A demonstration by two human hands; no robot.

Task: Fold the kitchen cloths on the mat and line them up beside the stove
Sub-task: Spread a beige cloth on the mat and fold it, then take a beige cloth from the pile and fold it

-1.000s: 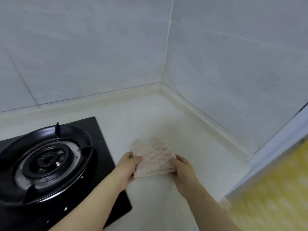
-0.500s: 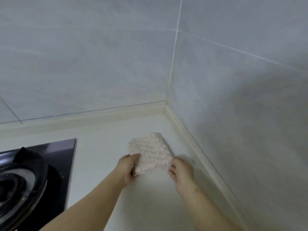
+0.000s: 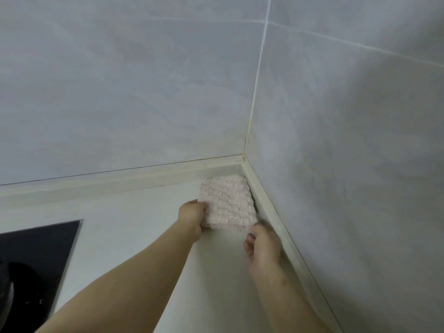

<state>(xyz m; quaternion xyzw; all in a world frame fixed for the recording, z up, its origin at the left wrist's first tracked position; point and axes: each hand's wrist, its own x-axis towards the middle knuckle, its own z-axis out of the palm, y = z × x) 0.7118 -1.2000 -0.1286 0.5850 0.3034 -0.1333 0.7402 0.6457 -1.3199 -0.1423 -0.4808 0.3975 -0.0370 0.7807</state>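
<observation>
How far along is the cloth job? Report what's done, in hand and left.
Done: one cloth is folded and lies on the counter, tucked in the wall corner. In hand: the left hand grips its left edge; the right hand is at its near corner, blurred, grip unclear. Left: no other cloth shows, so no line yet; the stove sits apart, to the left.

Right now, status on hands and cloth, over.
Left hand grips folded cloth by its left edge. Right hand at near corner, blurred, grip unclear. Cloth flat in corner of counter, stove apart to left.
</observation>
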